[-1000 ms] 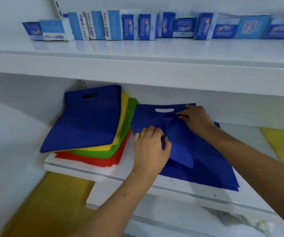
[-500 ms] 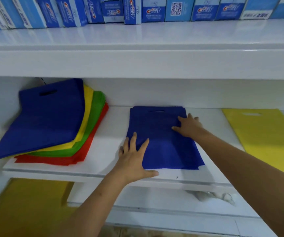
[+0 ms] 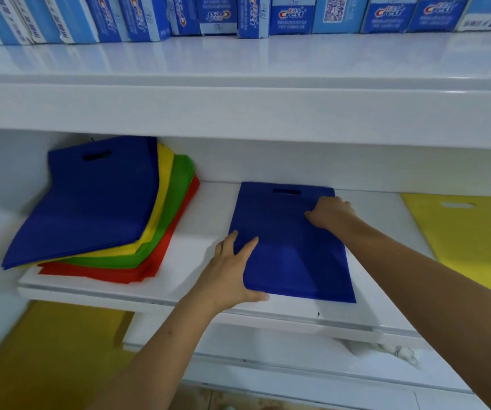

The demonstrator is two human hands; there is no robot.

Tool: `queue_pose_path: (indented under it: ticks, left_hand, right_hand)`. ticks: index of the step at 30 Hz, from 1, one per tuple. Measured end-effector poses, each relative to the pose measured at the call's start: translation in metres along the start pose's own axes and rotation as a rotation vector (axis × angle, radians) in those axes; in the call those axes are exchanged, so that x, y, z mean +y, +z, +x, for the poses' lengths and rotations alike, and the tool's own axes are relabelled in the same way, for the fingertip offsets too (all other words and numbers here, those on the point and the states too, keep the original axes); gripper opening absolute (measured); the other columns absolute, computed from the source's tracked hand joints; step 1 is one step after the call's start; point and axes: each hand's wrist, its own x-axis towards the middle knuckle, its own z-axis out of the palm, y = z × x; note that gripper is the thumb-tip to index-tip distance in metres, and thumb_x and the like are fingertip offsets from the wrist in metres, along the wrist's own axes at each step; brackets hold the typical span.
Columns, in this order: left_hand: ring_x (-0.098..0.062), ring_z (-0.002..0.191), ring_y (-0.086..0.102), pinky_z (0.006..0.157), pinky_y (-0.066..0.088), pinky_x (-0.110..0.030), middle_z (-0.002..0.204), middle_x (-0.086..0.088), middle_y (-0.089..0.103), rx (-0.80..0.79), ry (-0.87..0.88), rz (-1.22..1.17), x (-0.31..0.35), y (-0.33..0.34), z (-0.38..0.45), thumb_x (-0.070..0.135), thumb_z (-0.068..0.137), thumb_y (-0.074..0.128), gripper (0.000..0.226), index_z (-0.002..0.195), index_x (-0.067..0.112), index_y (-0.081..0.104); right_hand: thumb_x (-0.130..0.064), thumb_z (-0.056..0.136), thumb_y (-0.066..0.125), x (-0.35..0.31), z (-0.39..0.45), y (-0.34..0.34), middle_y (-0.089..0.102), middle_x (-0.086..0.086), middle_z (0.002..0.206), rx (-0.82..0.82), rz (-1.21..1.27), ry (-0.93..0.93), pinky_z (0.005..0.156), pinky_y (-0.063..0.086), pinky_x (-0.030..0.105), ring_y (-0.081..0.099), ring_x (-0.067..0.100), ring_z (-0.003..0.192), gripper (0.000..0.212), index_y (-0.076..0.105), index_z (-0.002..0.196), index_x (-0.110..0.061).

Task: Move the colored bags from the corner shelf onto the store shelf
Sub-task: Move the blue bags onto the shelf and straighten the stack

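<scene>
A flat pile of blue bags point(image 3: 291, 247) lies on the white store shelf point(image 3: 208, 220), handle slot at the back. My left hand point(image 3: 232, 270) lies flat with spread fingers on the pile's front left corner. My right hand point(image 3: 330, 213) rests on its upper right part, fingers bent down onto the fabric. At the left, in the corner, a fanned stack of bags point(image 3: 96, 202) slopes up against the wall: blue on top, then yellow, green and red underneath.
A yellow bag point(image 3: 469, 241) lies flat on the shelf at the right. Blue toothpaste boxes point(image 3: 291, 14) line the upper shelf, which overhangs the bags. A yellow surface point(image 3: 46, 350) shows below at the left. A white crumpled thing point(image 3: 386, 349) lies under the shelf.
The folded-over blue bag has been flattened onto the pile. My left hand went from a curled grip to a flat palm at the front corner. My view has turned right.
</scene>
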Motion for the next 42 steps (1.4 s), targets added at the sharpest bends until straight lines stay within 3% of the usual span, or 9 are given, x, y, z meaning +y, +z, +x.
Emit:
queue_pose_path:
  ticks: [5,12,17,22,26,32,36,38,42]
  left_hand:
    - [-0.020,0.149,0.008,0.119,0.027,-0.040,0.165,0.004,0.000,0.091,0.057,0.034,-0.009,-0.004,-0.001,0.063,0.078,0.071,0.103,0.157,0.037,0.010]
    - [-0.011,0.119,0.054,0.097,0.049,-0.032,0.133,0.003,0.056,0.732,0.112,-0.159,-0.060,-0.065,-0.022,0.032,0.094,0.063,0.037,0.129,0.021,0.061]
    - [-0.018,0.112,0.054,0.092,0.047,-0.033,0.120,-0.002,0.058,1.125,-0.227,-0.165,-0.131,-0.104,-0.047,0.027,0.094,0.061,0.030,0.121,0.014,0.064]
    - [-0.028,0.140,0.037,0.114,0.032,-0.039,0.150,-0.013,0.042,0.981,-0.668,-0.211,-0.217,-0.112,-0.072,0.044,0.093,0.061,0.070,0.147,0.004,0.041]
    - [-0.020,0.152,0.015,0.123,0.013,-0.034,0.164,-0.005,0.023,0.852,-0.702,-0.135,-0.246,-0.098,-0.078,0.059,0.095,0.050,0.082,0.155,0.009,0.027]
    - [-0.020,0.151,0.020,0.124,0.006,-0.038,0.158,-0.003,0.037,0.879,-0.642,-0.054,-0.250,-0.096,-0.074,0.050,0.099,0.046,0.064,0.150,0.012,0.041]
    - [-0.020,0.146,0.034,0.124,0.012,-0.041,0.149,-0.002,0.050,0.879,-0.527,-0.047,-0.241,-0.099,-0.070,0.032,0.102,0.048,0.043,0.139,0.013,0.056]
    - [-0.024,0.134,0.050,0.117,0.029,-0.040,0.135,-0.005,0.063,0.905,-0.456,-0.071,-0.236,-0.103,-0.071,0.022,0.098,0.056,0.031,0.124,0.011,0.069]
    - [-0.024,0.079,0.064,0.071,0.052,-0.037,0.085,-0.005,0.071,1.094,-0.429,-0.151,-0.210,-0.106,-0.080,0.022,0.091,0.064,0.015,0.090,0.009,0.073]
  right_hand:
    - [-0.045,0.088,0.051,-0.035,-0.003,-0.010,0.047,0.011,0.129,0.035,-0.049,0.057,0.082,0.049,0.041,0.050,0.031,0.110,0.048,0.053,0.125,-0.013]
    - [-0.048,0.098,0.043,-0.154,-0.027,-0.025,0.040,0.013,0.143,0.329,0.197,-0.575,0.098,0.042,0.043,0.040,0.030,0.128,0.058,0.038,0.141,-0.009]
    - [-0.043,0.098,0.048,-0.250,-0.043,-0.027,0.029,0.009,0.155,0.422,0.214,-0.882,0.110,0.033,0.039,0.032,0.027,0.138,0.065,0.029,0.150,-0.010]
    - [-0.053,0.095,0.047,-0.325,-0.043,-0.027,0.010,0.008,0.162,0.446,-0.006,-1.007,0.116,0.024,0.037,0.015,0.026,0.147,0.083,0.008,0.155,-0.010]
    - [-0.059,0.096,0.040,-0.347,-0.023,-0.001,-0.001,0.009,0.163,0.387,-0.113,-0.911,0.122,0.007,0.033,0.000,0.023,0.150,0.086,0.004,0.154,-0.006]
    - [-0.027,0.104,0.036,-0.355,-0.028,0.024,0.040,0.006,0.152,0.489,-0.029,-0.951,0.120,0.010,0.031,0.031,0.022,0.142,0.043,0.044,0.143,-0.010]
    - [-0.022,0.104,0.036,-0.350,-0.040,0.021,0.061,0.009,0.130,0.509,0.029,-0.904,0.103,0.039,0.036,0.053,0.028,0.121,0.035,0.063,0.123,-0.013]
    - [-0.024,0.102,0.036,-0.343,-0.048,0.018,0.066,0.009,0.116,0.500,0.072,-0.860,0.080,0.048,0.034,0.060,0.031,0.106,0.033,0.068,0.110,-0.018]
    - [-0.022,0.101,0.038,-0.311,-0.059,0.015,0.067,0.008,0.104,0.522,0.047,-0.834,0.063,0.039,0.032,0.063,0.031,0.093,0.027,0.064,0.100,-0.016]
